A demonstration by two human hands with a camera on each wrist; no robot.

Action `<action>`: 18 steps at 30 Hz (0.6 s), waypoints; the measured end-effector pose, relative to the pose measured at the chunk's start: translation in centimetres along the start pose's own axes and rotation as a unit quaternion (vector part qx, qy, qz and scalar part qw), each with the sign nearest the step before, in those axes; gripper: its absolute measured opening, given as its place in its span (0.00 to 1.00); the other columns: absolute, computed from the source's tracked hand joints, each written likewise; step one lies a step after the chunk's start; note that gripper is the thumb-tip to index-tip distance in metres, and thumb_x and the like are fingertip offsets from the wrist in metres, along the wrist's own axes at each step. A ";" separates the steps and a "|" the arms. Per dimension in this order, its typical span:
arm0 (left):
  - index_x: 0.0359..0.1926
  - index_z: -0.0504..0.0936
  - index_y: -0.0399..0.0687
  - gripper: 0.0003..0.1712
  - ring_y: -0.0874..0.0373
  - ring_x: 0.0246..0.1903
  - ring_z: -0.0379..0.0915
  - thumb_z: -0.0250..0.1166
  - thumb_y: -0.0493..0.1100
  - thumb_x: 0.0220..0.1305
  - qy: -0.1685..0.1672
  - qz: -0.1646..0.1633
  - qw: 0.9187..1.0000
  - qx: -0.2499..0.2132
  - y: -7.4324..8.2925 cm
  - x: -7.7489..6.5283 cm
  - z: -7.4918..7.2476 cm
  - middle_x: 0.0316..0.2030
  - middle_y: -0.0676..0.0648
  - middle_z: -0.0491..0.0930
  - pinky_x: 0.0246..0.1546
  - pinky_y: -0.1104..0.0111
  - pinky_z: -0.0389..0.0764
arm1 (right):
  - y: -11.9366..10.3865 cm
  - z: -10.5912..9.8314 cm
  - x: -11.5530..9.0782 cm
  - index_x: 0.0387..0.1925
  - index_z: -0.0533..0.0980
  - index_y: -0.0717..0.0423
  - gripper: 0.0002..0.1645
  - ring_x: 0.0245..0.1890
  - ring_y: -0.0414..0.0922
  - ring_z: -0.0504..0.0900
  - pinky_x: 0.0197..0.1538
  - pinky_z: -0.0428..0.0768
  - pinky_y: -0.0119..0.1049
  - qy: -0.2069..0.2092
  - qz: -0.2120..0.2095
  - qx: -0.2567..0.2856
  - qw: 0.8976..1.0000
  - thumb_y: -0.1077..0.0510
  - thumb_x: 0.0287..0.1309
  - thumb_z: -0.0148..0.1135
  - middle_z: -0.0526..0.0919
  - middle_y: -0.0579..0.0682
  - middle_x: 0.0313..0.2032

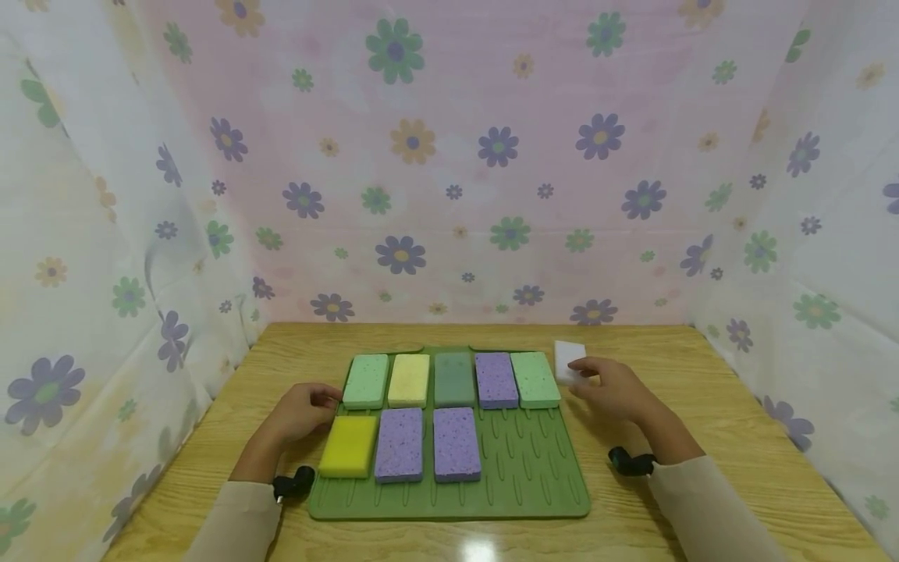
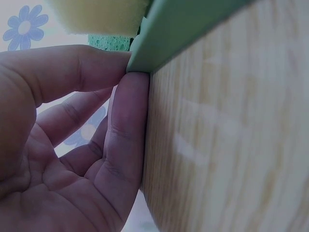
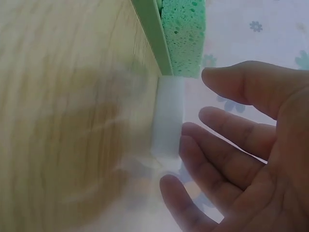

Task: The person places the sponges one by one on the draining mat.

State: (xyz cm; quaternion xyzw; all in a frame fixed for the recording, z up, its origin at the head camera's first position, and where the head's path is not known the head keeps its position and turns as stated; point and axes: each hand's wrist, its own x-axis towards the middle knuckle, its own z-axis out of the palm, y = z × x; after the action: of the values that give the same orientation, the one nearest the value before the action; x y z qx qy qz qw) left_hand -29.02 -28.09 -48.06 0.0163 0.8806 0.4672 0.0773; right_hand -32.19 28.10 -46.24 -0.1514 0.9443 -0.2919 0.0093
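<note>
At the left edge of a green ridged drying mat (image 1: 520, 499), my left hand (image 1: 303, 414) pinches the rim with thumb and a finger; the finger lies along the tabletop in the left wrist view. Past the mat's far right corner, my right hand (image 1: 612, 384) is over a thin white sponge (image 1: 566, 359). Its fingertips (image 3: 190, 137) are right at the sponge's edge, while the thumb stands apart from it. On the mat, the back row holds a mint sponge (image 1: 365, 381), pale yellow sponge (image 1: 409, 381), grey-green sponge (image 1: 454, 381), purple sponge (image 1: 496, 380) and another mint sponge (image 1: 536, 380).
In the front row lie a bright yellow sponge (image 1: 348, 446) and two purple sponges, one on the left (image 1: 399, 445) and one on the right (image 1: 456, 445). Bare ridges show to their right. The wooden table (image 1: 646, 336) is enclosed by flowered curtains (image 1: 456, 195) behind and at both sides.
</note>
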 end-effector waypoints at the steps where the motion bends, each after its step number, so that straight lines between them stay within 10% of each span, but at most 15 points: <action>1: 0.57 0.83 0.34 0.19 0.53 0.43 0.78 0.64 0.32 0.65 0.000 0.000 1.000 -0.001 0.0 0.0 0.0 0.46 0.39 0.82 0.39 0.61 0.86 | 0.0 0.0 -0.2 0.68 0.75 0.59 0.29 0.63 0.64 0.77 0.60 0.78 0.63 -0.001 -0.003 -0.002 1.000 0.50 0.72 0.63 0.79 0.63 0.63; 18: 0.56 0.84 0.35 0.19 0.52 0.44 0.78 0.66 0.33 0.64 0.009 0.001 1.000 0.016 0.1 0.0 0.0 0.46 0.40 0.83 0.39 0.62 0.85 | 0.6 -0.5 -1.3 0.71 0.72 0.58 0.35 0.71 0.70 0.66 0.65 0.71 0.69 -0.006 -0.012 -0.009 1.000 0.49 0.68 0.67 0.68 0.67 0.72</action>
State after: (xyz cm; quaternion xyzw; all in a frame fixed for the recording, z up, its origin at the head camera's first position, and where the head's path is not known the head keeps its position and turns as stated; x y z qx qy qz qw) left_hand -29.06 -27.99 -47.97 0.0144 0.8888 0.4529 0.0690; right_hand -31.12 29.23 -46.24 -0.1643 0.9449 -0.2830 0.0107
